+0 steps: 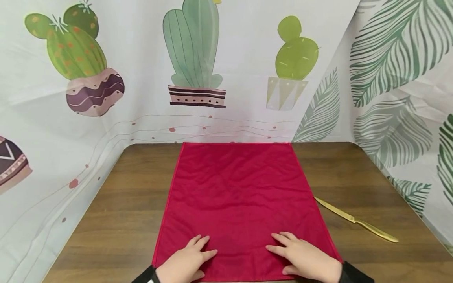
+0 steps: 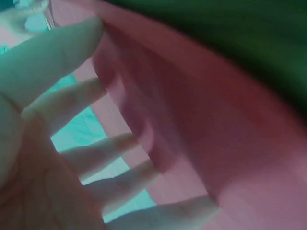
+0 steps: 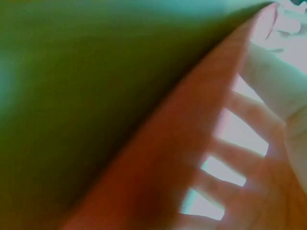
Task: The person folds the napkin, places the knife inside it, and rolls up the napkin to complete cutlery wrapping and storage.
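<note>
A dark red cloth [image 1: 235,188] lies spread flat over the middle of the table, lightly wrinkled, reaching from its far edge to near the front. On its near left part rests my left hand [image 1: 185,260], fingers spread and fairly straight. My right hand [image 1: 306,257] lies on the near right part in much the same way, and nothing is held in either. In the left wrist view the fingertips of the left hand [image 2: 43,163] touch the cloth [image 2: 201,120]. The right wrist view shows the right hand [image 3: 268,177] with its fingers against the cloth [image 3: 158,158], blurred.
To the right of the cloth, a gold table knife [image 1: 354,219] lies at a slant on the brown wooden table [image 1: 116,212], its tip at the cloth's edge. Behind and at both sides hang white curtains [image 1: 141,70] printed with cacti and leaves.
</note>
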A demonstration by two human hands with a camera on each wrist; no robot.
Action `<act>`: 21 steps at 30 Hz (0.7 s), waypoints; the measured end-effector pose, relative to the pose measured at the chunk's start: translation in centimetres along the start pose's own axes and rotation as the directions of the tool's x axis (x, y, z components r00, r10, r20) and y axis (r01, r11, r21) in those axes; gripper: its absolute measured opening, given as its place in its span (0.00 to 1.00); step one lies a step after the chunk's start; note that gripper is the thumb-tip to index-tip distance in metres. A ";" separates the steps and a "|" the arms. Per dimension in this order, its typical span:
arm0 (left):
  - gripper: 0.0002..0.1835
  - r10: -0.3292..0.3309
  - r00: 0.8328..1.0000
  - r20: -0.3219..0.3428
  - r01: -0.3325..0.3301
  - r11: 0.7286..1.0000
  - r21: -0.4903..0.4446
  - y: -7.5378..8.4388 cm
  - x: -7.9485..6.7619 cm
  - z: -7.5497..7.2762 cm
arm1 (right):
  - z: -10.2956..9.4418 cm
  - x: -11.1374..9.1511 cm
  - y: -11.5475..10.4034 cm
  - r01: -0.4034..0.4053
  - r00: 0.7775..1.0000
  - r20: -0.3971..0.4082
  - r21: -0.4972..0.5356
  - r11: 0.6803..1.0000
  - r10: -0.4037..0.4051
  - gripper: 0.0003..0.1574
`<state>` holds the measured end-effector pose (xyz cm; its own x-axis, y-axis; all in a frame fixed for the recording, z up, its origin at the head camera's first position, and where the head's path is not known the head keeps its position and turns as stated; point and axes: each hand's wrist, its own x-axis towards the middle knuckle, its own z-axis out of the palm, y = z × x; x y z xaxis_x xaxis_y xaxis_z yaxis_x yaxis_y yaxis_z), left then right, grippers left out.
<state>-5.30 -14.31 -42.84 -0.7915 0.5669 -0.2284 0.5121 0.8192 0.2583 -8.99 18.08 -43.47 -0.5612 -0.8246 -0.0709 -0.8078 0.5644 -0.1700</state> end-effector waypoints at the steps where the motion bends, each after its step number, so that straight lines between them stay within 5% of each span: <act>1: 0.26 -0.013 1.000 -0.004 0.013 1.000 -0.014 -0.4 -0.5 0.1 | 0.1 -0.8 0.4 -0.004 1.000 -0.028 0.005 1.000 0.004 0.34; 12: 0.23 -0.062 0.990 -0.125 0.059 0.998 -0.032 -4.8 -4.4 1.2 | 1.5 -6.9 4.4 -0.124 0.973 -0.195 -0.010 0.992 0.120 0.33; 16: 0.22 -0.062 0.987 -0.148 0.062 0.998 -0.004 -6.3 -5.7 1.7 | 1.8 -7.8 5.2 -0.139 0.968 -0.217 -0.035 0.990 0.128 0.33; 21: 0.18 0.015 0.962 -0.271 0.010 0.996 0.091 -7.8 -7.0 2.7 | 1.8 -7.8 5.4 -0.125 0.971 -0.212 -0.041 0.991 0.114 0.32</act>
<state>-2.86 -24.44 -45.77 -0.8445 0.5342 0.0386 0.5324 0.8294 0.1693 -8.64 27.51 -45.55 -0.6751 -0.7280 0.1198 -0.7377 0.6645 -0.1193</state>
